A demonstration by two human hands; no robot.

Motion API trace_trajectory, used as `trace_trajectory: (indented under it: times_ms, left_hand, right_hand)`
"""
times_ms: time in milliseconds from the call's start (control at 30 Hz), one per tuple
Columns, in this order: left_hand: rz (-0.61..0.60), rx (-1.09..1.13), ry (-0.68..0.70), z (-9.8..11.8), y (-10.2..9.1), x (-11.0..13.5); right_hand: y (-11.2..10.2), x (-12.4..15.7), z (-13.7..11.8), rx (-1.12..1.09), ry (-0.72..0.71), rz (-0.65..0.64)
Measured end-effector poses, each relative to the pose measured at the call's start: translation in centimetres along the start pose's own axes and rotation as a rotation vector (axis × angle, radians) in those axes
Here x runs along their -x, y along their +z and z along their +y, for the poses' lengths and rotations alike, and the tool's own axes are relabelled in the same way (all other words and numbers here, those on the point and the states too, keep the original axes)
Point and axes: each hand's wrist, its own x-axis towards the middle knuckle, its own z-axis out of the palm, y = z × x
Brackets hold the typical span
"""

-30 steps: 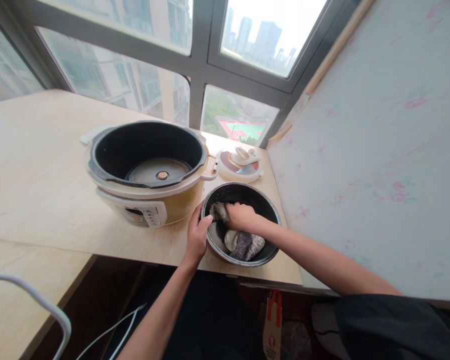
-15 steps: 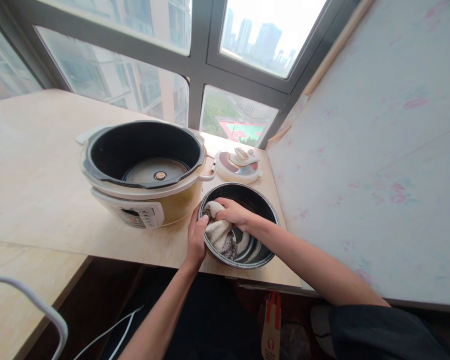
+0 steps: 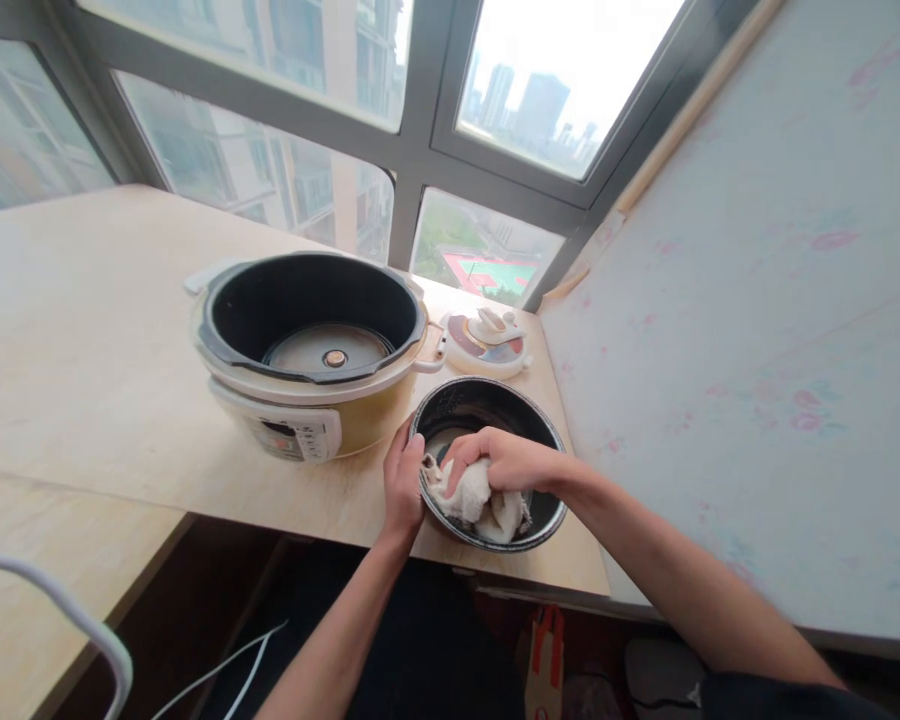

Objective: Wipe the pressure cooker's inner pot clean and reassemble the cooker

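A dark inner cooking pot (image 3: 547,428) stands near the front edge of the wooden surface. My left hand (image 3: 405,485) grips its left rim, thumb over the edge and fingers along the outside wall. Inside the pot, my right hand (image 3: 502,460) is closed on a bunched, off-white cloth (image 3: 469,495) that lies against the pot's inner side. Left of the pot sits a pressure cooker body (image 3: 367,420), lidless, with a dark interior and a round metal button at its bottom. Its lid (image 3: 487,345), pale with a knob on top, rests behind the pot.
A floral-papered wall (image 3: 720,400) rises close on the right. Grey-framed windows (image 3: 412,150) stand behind the wooden surface (image 3: 97,350). A white cable (image 3: 82,615) loops at the lower left. Below the front edge hangs or stands a paper bag (image 3: 545,665) with red handles.
My right hand has moved rightward and down inside the pot, bunching the cloth more toward the pot's middle. My left hand stays on the rim. The whole view has shifted slightly.
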Motion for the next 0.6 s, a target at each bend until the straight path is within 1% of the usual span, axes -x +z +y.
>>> trace_trajectory:
  times_ms: [100, 167, 267, 333, 400, 533, 600]
  left_hand:
    - [0.068, -0.009, -0.007, -0.3, -0.1, 0.1]
    - [0.088, -0.008, -0.018, -0.4, -0.2, 0.1]
    - [0.086, -0.015, -0.02, -0.3, -0.2, 0.0]
    - [0.072, -0.027, -0.018, -0.2, -0.3, 0.0]
    - [0.052, -0.043, -0.012, 0.0, -0.5, -0.1]
    - [-0.007, -0.075, 0.016, 0.4, -0.8, -0.4]
    - [-0.026, -0.087, 0.02, 0.6, -0.9, -0.5]
  right_hand:
    - [-0.5, 1.4, -0.1, 0.112, -0.015, -0.096]
    - [-0.9, 2.6, -0.3, 0.203, -0.057, -0.163]
    - [-1.5, 4.6, -0.5, 0.445, -0.12, -0.205]
    - [-1.9, 5.5, -0.5, 0.628, -0.128, -0.188]
    - [-2.4, 6.1, -0.3, 0.758, -0.119, -0.15]
    - [-3.7, 6.5, 0.1, 0.905, -0.108, -0.005]
    - [-4.4, 6.4, 0.3, 0.958, -0.161, 0.048]
